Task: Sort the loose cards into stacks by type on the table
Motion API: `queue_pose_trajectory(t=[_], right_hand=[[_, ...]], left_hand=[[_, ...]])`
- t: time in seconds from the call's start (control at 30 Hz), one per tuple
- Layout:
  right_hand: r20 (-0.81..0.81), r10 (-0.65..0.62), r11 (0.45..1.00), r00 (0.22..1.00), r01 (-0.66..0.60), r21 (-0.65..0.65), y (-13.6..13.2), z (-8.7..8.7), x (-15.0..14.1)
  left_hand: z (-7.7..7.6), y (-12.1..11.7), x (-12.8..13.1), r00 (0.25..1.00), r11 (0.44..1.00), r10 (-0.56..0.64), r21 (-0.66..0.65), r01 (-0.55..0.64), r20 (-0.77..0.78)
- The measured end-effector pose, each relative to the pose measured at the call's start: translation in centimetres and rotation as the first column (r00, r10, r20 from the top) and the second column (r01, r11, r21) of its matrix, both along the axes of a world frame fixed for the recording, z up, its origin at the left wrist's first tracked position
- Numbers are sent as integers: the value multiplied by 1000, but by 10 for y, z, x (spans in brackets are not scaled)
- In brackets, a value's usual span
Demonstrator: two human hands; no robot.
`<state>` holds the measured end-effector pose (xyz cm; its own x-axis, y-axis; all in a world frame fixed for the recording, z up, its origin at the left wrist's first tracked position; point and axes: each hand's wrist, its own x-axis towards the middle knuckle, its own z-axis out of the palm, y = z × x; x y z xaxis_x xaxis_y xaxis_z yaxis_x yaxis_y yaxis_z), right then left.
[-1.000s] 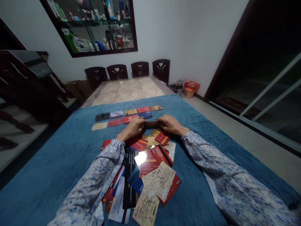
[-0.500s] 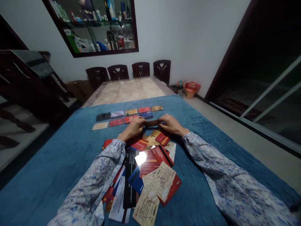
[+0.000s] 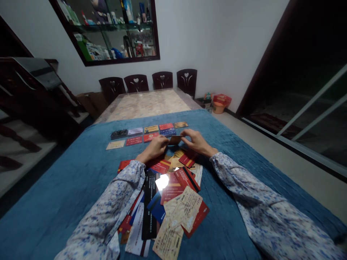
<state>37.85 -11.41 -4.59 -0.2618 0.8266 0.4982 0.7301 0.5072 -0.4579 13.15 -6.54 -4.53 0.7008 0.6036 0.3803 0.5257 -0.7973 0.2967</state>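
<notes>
Brown card (image 3: 175, 140), one, held up at the centre of the frame, its face tilted, above the upper edge of the loose pile; left hand (image 3: 155, 146), fingers grasping the card's left end; right hand (image 3: 198, 141), fingers bent at the card's upper right corner, whether pinching it or only touching cannot be told.

Floral sleeves (image 3: 108, 209), a pair, white with blue specks, running to the lower corners.

Loose pile, lower centre, overlapping: long black card (image 3: 149, 206); white card (image 3: 137, 233) with dark stripe, lower edge; blue card (image 3: 157, 208); red cards, several; two cream cards (image 3: 169, 234), uppermost; bright glare over the middle.

Laid-out cards, left of centre and above the hands, in two rows. Back row: dark stack (image 3: 119, 134), silvery card (image 3: 135, 131), yellow card (image 3: 151, 128), red card (image 3: 166, 126) just behind a blue stack (image 3: 168, 132), gold card (image 3: 180, 125). Front row: pale card (image 3: 115, 144), two further red ones, the right-hand one beside the left hand.

Blue cloth (image 3: 67, 173), spread on the counter (image 3: 146, 103), marbled top showing beyond
</notes>
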Motion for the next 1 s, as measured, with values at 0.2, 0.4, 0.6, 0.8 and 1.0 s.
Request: queue_pose_trajectory(t=[0.2,0.4,0.6,0.8,1.0], right_hand=[[178,-51,991,983,28,129,1,3,-3],[353,-116,919,928,-34,394,-1,3,-4],[420,-95,884,902,-118,453,-5,4,-8],[390,-56,911,919,-113,396,-8,4,-14],[367,-37,958,930,-71,277,-6,-2,-8]], left_hand=[[2,-3,1,1000,1000,-15,1,15,27],[5,-9,8,982,997,-54,65,43,179],[8,-16,18,961,993,-99,94,77,258],[6,-19,21,971,996,-70,74,54,228],[6,-14,15,989,998,2,55,-10,150]])
